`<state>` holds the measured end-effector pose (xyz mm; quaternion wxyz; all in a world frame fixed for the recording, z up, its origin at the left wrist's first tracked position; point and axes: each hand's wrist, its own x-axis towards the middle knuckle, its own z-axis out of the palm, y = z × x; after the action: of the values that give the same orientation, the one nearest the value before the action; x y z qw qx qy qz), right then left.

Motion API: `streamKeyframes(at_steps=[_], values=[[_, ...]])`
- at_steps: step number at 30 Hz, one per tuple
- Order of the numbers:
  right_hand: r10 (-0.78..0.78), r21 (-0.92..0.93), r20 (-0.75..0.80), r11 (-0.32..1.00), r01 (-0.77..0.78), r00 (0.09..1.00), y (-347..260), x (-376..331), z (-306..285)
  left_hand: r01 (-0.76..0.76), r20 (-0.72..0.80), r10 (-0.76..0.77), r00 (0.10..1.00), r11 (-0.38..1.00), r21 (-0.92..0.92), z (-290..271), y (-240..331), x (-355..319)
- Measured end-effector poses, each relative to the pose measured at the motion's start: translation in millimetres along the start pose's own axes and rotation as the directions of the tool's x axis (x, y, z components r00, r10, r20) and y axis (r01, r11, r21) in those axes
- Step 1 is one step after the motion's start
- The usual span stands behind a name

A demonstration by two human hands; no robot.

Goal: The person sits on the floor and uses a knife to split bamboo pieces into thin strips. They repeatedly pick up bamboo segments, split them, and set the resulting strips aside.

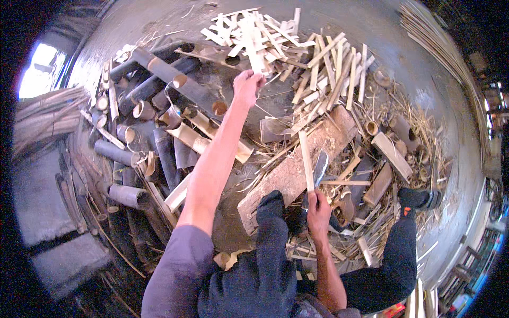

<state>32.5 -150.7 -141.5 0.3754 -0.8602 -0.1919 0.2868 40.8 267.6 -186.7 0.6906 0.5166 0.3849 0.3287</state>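
My left arm reaches far forward, and my left hand [247,86] is closed on the near end of a pale bamboo strip [254,57] at the edge of a heap of similar strips [233,33]. Nearer my body, my right hand [319,216] is closed around a knife, whose blade [320,167] points away from me. A second bamboo strip [306,159] rises from the same hand, alongside the blade. Both lie over a worn wooden block [281,177]; the knife handle is mostly hidden in my fist.
Dark bamboo tubes [196,91] are piled on the left. More split strips [339,69] lie beyond the block. Shavings and bamboo offcuts [392,156] cover the ground to the right. Long poles [50,119] lie at the far left; my foot [271,204] is beside the block.
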Motion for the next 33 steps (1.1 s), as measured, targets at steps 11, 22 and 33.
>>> streamKeyframes(at_steps=[11,22,33], values=[[-0.143,0.234,-0.063,0.96,0.154,0.988,-38,38,6,0.374,0.297,-0.43,0.853,0.899,0.228,62,-5,-310],[-0.061,0.386,0.052,0.922,0.036,0.997,-23,-10,-11,0.326,0.418,-0.185,0.889,0.897,-0.298,63,10,-269],[0.071,0.295,0.019,0.953,-0.074,0.997,2,-35,9,0.226,0.167,-0.176,0.97,0.908,-0.353,95,4,-263]])
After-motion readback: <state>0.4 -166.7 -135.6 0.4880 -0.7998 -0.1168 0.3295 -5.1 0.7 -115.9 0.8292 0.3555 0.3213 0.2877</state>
